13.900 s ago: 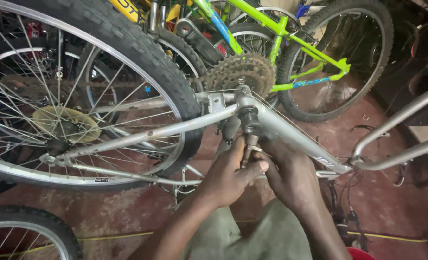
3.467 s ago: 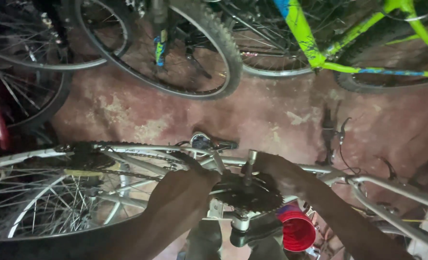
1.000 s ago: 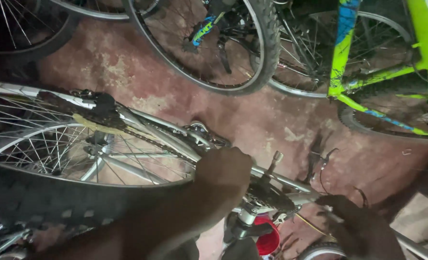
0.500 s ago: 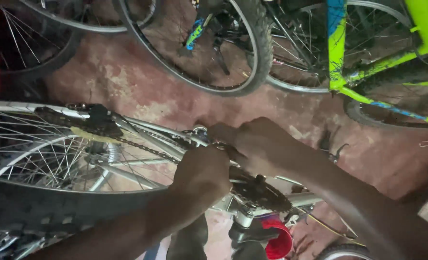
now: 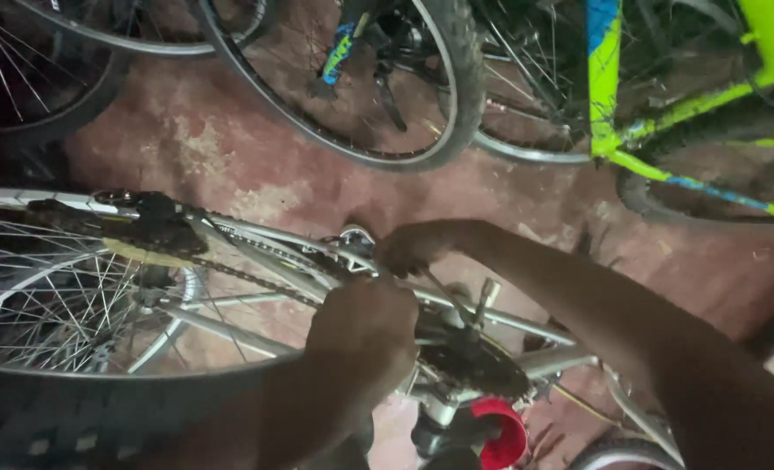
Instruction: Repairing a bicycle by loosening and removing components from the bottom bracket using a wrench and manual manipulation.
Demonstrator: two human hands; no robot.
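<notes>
- Here we look down on a silver bicycle frame (image 5: 526,326) lying across the reddish floor (image 5: 230,157), its rear wheel (image 5: 73,296) at the left with spokes and dark tyre showing.
- Our left hand (image 5: 365,335) sits curled over the frame near the chainring (image 5: 474,365); the fingers are bent down and hidden behind the knuckles, so we cannot tell what they grip, if anything.
- Our right hand (image 5: 413,246) reaches in from the right, fingers closed at the small metal part where the chain (image 5: 247,274) meets the frame; whether it pinches the chain itself or a fitting beside it we cannot tell.
- The chain runs from the rear derailleur (image 5: 156,228) at the left along the stay to the chainring, just below our right hand.
- A red round cap (image 5: 504,435) shows below the chainring, near the lower edge.
- Behind, a black wheel (image 5: 378,87) stands upright, and a bright green bicycle frame (image 5: 665,113) leans at the upper right.
</notes>
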